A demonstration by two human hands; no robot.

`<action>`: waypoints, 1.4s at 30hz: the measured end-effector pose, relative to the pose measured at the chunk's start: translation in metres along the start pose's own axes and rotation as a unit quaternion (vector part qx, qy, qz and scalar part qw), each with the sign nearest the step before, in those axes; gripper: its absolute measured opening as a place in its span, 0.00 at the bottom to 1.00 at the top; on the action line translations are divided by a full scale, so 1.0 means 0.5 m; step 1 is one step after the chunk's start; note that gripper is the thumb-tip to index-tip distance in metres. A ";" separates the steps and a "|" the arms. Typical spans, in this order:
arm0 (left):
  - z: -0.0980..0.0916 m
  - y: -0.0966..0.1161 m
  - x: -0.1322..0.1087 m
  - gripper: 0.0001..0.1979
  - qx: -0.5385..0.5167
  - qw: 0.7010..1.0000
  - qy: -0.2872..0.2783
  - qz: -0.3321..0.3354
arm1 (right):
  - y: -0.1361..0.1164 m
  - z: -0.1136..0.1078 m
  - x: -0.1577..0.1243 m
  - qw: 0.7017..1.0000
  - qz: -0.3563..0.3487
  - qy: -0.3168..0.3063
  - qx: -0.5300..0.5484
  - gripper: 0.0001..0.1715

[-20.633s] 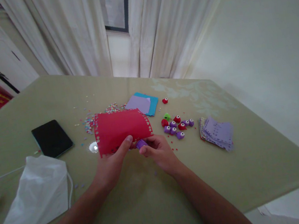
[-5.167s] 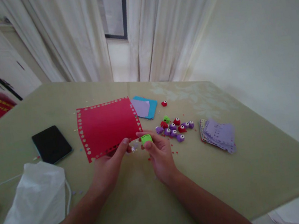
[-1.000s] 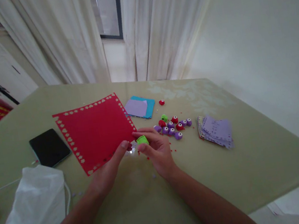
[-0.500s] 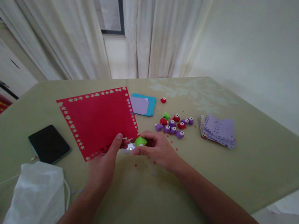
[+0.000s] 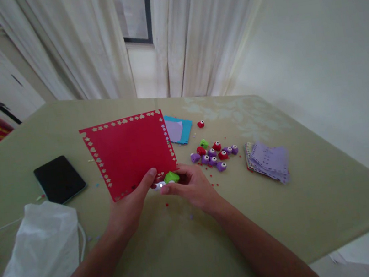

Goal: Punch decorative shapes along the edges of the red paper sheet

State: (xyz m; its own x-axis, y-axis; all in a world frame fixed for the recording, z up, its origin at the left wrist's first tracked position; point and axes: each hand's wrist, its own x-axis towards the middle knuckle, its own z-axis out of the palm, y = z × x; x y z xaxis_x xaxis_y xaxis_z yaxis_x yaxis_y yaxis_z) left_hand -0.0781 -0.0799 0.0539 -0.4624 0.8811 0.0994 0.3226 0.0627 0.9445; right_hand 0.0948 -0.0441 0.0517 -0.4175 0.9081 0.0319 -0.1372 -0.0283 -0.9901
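My left hand [image 5: 133, 201] grips a red paper sheet [image 5: 131, 153] by its lower edge, thumb on the front. Small star, heart and flower cut-outs run along its borders. Between the fingers of my right hand [image 5: 195, 185] is a green craft punch [image 5: 171, 177], at the sheet's lower right corner. Whether the paper lies inside its slot I cannot tell. Several purple punches [image 5: 213, 160], red punches [image 5: 216, 145] and another green punch [image 5: 204, 144] cluster right of my hands, and one red punch [image 5: 201, 124] sits apart behind them.
A black tablet or phone [image 5: 59, 178] and a white bag-like item [image 5: 44, 243] lie on the left. Blue and lilac papers [image 5: 183, 131] are behind the red sheet. A stack of punched purple papers [image 5: 269, 160] is at the right. Tiny red paper bits [image 5: 211, 175] dot the tablecloth [image 5: 175, 260].
The red sheet has shifted to the right and slightly down, turning a little in my left hand. The green punch has moved slightly left with my right hand.
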 end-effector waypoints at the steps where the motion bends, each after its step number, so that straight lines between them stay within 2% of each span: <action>1: -0.002 0.002 0.000 0.17 0.004 1.000 -0.013 0.001 | 0.001 0.000 0.000 1.000 -0.001 -0.002 0.006 0.20; 4: -0.006 0.005 0.000 0.20 0.013 0.999 -0.030 0.006 | 0.006 0.001 0.001 1.000 0.003 -0.004 0.014 0.20; 9: -0.003 0.007 0.002 0.15 -0.011 1.000 -0.011 0.016 | 0.008 0.003 -0.001 0.999 0.013 -0.039 0.034 0.19; 11: 0.000 0.006 0.001 0.17 -0.024 1.000 0.004 0.012 | 0.007 0.003 -0.002 0.998 0.017 -0.047 0.041 0.19; 18: 0.001 0.001 -0.001 0.16 -0.007 1.000 -0.018 0.013 | -0.002 0.004 -0.002 0.998 0.009 -0.046 0.045 0.18; 23: 0.004 0.012 -0.004 0.14 -0.026 1.000 -0.013 0.004 | -0.005 0.003 0.001 0.997 0.018 -0.020 0.073 0.21; 29: 0.003 0.023 -0.008 0.16 -0.036 0.998 -0.052 -0.001 | 0.008 -0.003 0.003 0.997 0.020 0.020 0.068 0.26; 33: 0.003 0.021 -0.009 0.16 -0.043 0.996 -0.075 0.009 | 0.021 -0.005 0.003 0.995 0.023 0.026 0.093 0.27; 42: 0.007 0.026 -0.011 0.15 -0.057 0.994 -0.088 -0.009 | 0.030 -0.002 0.002 0.995 0.027 0.056 0.083 0.27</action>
State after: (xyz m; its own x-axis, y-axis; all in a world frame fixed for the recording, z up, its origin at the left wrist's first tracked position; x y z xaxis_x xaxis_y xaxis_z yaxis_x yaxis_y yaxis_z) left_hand -0.0685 -0.0824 0.0648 -0.3124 0.9493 0.0353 0.2154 0.0346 0.9759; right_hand 0.0934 -0.0433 0.0366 -0.3267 0.9441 -0.0445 -0.2689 -0.1380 -0.9532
